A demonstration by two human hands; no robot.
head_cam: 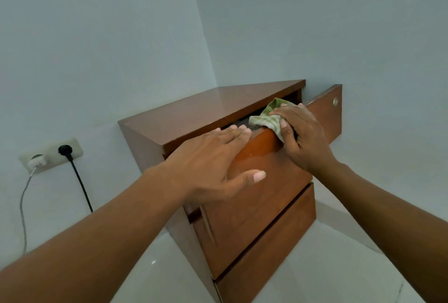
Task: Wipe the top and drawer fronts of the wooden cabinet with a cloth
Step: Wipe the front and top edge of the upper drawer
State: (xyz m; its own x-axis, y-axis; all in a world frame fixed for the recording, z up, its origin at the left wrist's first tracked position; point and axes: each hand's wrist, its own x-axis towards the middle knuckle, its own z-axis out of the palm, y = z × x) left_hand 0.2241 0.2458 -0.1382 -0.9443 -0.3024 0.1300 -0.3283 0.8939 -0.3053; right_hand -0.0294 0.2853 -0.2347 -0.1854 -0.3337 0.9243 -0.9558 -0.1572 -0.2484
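Note:
A reddish-brown wooden cabinet [194, 111] stands in the corner of the room. Its top drawer [324, 118] is pulled partly out, with a round metal lock near its right end. My right hand [303, 138] grips a green and white cloth [269, 118] and holds it on the drawer's upper edge. My left hand [213, 164] lies flat on the drawer front with straight fingers, fingertips at its top edge. Dark contents show inside the drawer. Two lower drawer fronts [266, 254] are closed.
A wall socket [52, 155] sits left of the cabinet with a white charger and a black plug; their cables hang down the wall. Pale walls meet behind the cabinet. A glossy white floor [169, 266] lies below.

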